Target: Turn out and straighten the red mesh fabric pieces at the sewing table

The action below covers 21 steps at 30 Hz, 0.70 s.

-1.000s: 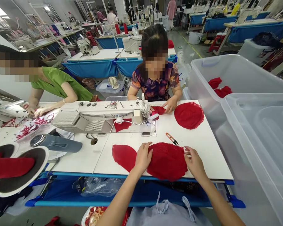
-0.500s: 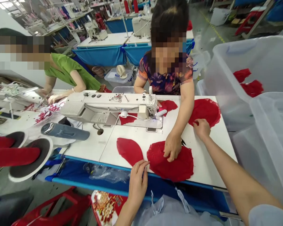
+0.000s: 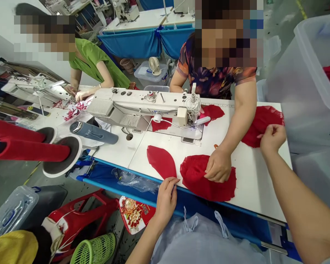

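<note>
My right hand (image 3: 273, 138) is closed at the lower edge of a red cloth piece (image 3: 260, 123) at the table's right end, its fingers pinched on the fabric. My left hand (image 3: 166, 198) rests at the near table edge with fingers stretched out together. Its fingertips lie by the lower tip of a leaf-shaped red cloth piece (image 3: 161, 161). Between my hands lies a larger, rumpled red cloth piece (image 3: 206, 189). A co-worker's hand (image 3: 218, 165) grips its upper part.
A sewing machine (image 3: 145, 106) stands across the table, with more red cloth (image 3: 213, 113) by its needle end. A blue-grey bottle (image 3: 95, 132) lies to the left, near red thread cones (image 3: 38, 150). Translucent bins (image 3: 294, 69) stand right. Another person (image 3: 99, 69) sits at the far left.
The view has shifted, so the table lies further right in it. My right hand has moved rightward along its cloth piece, fingers more curled. The co-worker's hand now bunches the middle cloth.
</note>
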Tool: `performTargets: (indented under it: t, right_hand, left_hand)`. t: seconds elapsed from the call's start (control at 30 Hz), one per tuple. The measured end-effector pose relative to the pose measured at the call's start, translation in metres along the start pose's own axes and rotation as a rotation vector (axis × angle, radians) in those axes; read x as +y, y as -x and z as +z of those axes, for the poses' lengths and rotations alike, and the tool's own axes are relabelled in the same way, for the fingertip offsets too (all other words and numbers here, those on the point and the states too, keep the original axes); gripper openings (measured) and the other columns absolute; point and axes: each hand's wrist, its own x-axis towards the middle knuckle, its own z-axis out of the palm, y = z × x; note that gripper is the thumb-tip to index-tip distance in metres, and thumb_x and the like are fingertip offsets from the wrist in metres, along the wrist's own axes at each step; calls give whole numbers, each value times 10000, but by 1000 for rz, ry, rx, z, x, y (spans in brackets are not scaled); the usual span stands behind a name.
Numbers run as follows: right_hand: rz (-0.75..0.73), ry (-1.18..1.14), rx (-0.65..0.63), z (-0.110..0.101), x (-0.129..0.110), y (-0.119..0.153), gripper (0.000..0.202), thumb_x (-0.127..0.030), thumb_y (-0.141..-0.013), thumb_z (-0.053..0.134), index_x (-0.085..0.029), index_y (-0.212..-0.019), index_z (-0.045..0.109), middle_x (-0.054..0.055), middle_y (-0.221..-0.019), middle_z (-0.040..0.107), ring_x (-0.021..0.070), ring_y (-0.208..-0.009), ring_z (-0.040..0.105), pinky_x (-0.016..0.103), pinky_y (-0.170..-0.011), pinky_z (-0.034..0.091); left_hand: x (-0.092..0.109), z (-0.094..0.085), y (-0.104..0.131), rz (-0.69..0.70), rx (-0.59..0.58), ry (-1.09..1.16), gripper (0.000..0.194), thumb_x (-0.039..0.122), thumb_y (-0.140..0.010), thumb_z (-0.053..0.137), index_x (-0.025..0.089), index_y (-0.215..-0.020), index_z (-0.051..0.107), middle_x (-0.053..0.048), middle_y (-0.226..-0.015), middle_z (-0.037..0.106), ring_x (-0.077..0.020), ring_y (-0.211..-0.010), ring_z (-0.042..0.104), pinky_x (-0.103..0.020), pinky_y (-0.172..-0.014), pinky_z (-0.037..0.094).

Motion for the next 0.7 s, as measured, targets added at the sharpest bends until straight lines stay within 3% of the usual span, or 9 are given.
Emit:
performTargets:
  t: [0.13, 0.27, 0.37, 0.47, 0.57, 0.6, 0.7]
  right_hand:
    - [-1, -139, 310, -4, -20, -24, 147, -311, -861, 417, -263, -756, 325, -26, -762, 440, 128, -670, 544, 307, -625, 457]
    - [-115, -225, 538, -15, -64, -31, 137, -247, -841, 436, -243, -739, 343, -18, -796, 437, 114, -718, 561, 315, -705, 476]
    - [-379, -252, 683, -24, -107, -6, 145, -286, -831, 480, -229, -715, 414, -2, -740, 471, 158, -697, 556, 367, -691, 472]
    - [-658, -177, 769, -30, -142, 36, 294, -300, -866, 463, -218, -584, 470, -2, -587, 460, 193, -643, 563, 429, -724, 441]
    - [-610, -72, 713, -38, -164, 80, 183, -290, -793, 596, -204, -632, 579, 1, -575, 499, 193, -603, 545, 427, -687, 435]
    - [-549, -57, 648, -41, -170, 93, 79, -267, -744, 651, -200, -713, 621, 8, -619, 537, 191, -605, 543, 417, -669, 437]
    - [-288, -115, 348, -50, -185, 126, 260, -219, -672, 712, -210, -922, 643, 30, -770, 608, 189, -667, 570, 394, -677, 461]
  left_hand:
    - [-6, 0, -1, 12, 0, 10, 279, 228, -896, 381, 214, -1040, 619, -100, -1046, 623, -215, -1001, 581, -396, -886, 469]
    - [-9, 0, -3, 43, -8, 35, 276, 225, -893, 384, 212, -1034, 620, -103, -1035, 624, -214, -985, 587, -390, -873, 477]
    - [-8, -1, -6, 69, -20, 39, 273, 216, -889, 387, 206, -1033, 618, -100, -1030, 623, -212, -976, 587, -389, -869, 477]
    - [-5, -2, -8, 109, -49, 60, 278, 203, -891, 384, 207, -1052, 610, -101, -1047, 618, -209, -996, 577, -382, -883, 466]
    - [-3, -2, -10, 126, -80, 90, 285, 202, -900, 379, 214, -1074, 605, -101, -1061, 610, -204, -1019, 566, -373, -905, 448]
    - [-2, -1, -10, 126, -87, 106, 285, 204, -901, 382, 215, -1076, 606, -101, -1061, 609, -204, -1020, 564, -371, -908, 444]
    - [0, 1, -12, 125, -113, 182, 279, 212, -902, 392, 209, -1071, 614, -105, -1058, 603, -202, -1005, 565, -360, -897, 445]
